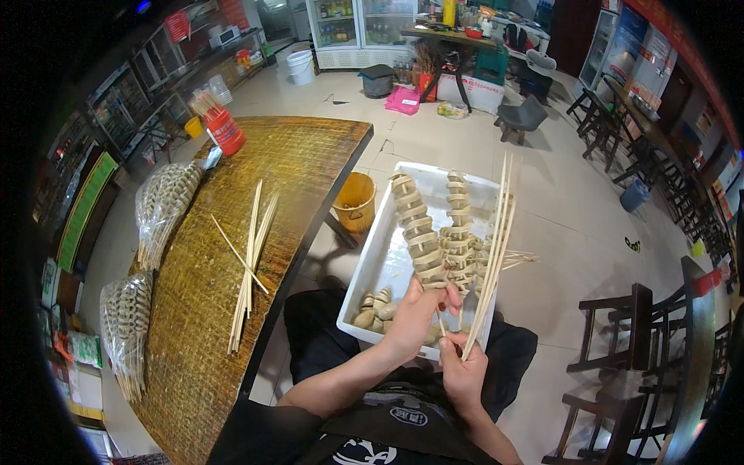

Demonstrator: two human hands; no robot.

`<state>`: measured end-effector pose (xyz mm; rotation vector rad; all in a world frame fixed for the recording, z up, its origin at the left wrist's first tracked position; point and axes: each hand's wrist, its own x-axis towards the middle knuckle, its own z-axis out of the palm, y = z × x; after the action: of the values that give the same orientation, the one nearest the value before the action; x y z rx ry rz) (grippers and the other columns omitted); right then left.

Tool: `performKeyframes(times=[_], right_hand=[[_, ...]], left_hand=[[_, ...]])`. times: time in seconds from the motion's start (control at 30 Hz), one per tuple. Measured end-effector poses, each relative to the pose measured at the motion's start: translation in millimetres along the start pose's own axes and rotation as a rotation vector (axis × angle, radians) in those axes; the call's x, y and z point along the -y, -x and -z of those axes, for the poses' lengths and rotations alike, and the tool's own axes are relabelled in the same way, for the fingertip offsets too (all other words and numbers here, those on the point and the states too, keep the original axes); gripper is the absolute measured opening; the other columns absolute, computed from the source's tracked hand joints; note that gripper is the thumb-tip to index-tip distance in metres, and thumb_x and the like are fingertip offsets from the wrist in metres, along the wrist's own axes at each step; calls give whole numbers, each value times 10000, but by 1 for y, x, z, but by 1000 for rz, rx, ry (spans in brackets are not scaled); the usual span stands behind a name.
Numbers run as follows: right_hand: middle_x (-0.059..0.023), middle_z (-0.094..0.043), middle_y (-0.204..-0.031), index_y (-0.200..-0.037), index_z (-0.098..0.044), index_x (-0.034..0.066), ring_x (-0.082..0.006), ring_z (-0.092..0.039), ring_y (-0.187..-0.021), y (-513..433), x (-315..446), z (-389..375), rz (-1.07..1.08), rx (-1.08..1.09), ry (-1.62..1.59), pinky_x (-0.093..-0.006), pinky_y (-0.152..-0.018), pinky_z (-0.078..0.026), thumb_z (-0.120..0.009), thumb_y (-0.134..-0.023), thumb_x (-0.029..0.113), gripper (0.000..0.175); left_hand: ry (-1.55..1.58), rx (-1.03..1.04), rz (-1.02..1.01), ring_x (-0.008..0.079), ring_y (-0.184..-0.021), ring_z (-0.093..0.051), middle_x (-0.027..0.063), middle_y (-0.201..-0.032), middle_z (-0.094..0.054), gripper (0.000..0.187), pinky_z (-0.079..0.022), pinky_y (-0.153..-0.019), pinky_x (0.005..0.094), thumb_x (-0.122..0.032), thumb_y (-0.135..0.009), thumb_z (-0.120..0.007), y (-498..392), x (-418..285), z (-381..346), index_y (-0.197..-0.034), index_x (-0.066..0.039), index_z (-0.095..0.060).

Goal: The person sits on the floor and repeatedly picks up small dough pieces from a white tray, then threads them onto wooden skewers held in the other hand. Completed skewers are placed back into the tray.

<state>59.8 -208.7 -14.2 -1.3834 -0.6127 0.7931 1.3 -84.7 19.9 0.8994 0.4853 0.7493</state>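
My left hand [423, 311] grips the lower end of a pale spiral-cut food piece [419, 232], stretched out along a wooden skewer. Just below, my right hand [465, 361] pinches that skewer's bottom end. Several loose bamboo skewers [494, 261] also stand up out of my right fist. Under both hands is a white plastic tub [365, 261] between my knees. Finished spirals on skewers [457, 200] lie in its right half, some with their stick ends over the rim. Unstretched coiled pieces [375, 311] sit in the near left corner, partly hidden by my left forearm.
To the left is a wooden table [192, 325] with a pile of bare skewers [250, 267], bagged skewered spirals [125, 331] along the far-left edge and a red skewer jar [224, 131]. A yellow bucket [356, 203] stands beside the tub. Dark wooden stools [616, 325] are at right.
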Motion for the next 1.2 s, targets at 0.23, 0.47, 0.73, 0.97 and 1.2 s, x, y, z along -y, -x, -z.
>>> performKeyframes(times=[0.23, 0.47, 0.73, 0.97, 1.2], right_hand=[[8, -534, -694, -980, -591, -23, -45, -466, -585, -1, 5, 2, -8, -9, 10, -199, -520, -380, -591, -894, 42, 107], [15, -535, -684, -979, -599, -18, -45, -472, -582, 3, 1, -1, 1, 22, 63, -196, -521, -388, -597, -892, 45, 108], [14, -534, -673, -962, -603, -17, -46, -474, -577, 1, 7, -3, -36, -3, 31, -199, -520, -385, -602, -887, 45, 97], [15, -530, -669, -959, -597, -18, -44, -468, -574, -3, 10, -3, -23, -10, 28, -200, -519, -383, -600, -889, 44, 93], [25, -546, -682, -973, -630, -28, -30, -462, -603, -1, 0, -1, -4, 9, 57, -198, -526, -379, -600, -903, 73, 126]], left_hand=[[-68, -40, 95, 130, -1044, -520, 79, -1067, -590, 380, -387, -936, 312, -214, -954, -498, -2, -18, 8, -1274, -62, -361], [290, -68, -86, 167, -910, -605, 89, -1046, -598, 301, -498, -812, 297, -292, -990, -461, -35, -55, 14, -1176, -55, -451], [148, -56, -10, 132, -781, -590, 58, -905, -594, 222, -508, -727, 286, -261, -996, -440, -32, -36, 8, -1056, -51, -478], [232, -183, -102, 133, -900, -587, 76, -1013, -602, 218, -488, -839, 301, -216, -995, -432, -22, -32, -7, -1105, -32, -474], [204, -148, 41, 128, -837, -592, 63, -953, -606, 157, -499, -767, 282, -168, -985, -434, -24, -33, 6, -1088, -55, -471]])
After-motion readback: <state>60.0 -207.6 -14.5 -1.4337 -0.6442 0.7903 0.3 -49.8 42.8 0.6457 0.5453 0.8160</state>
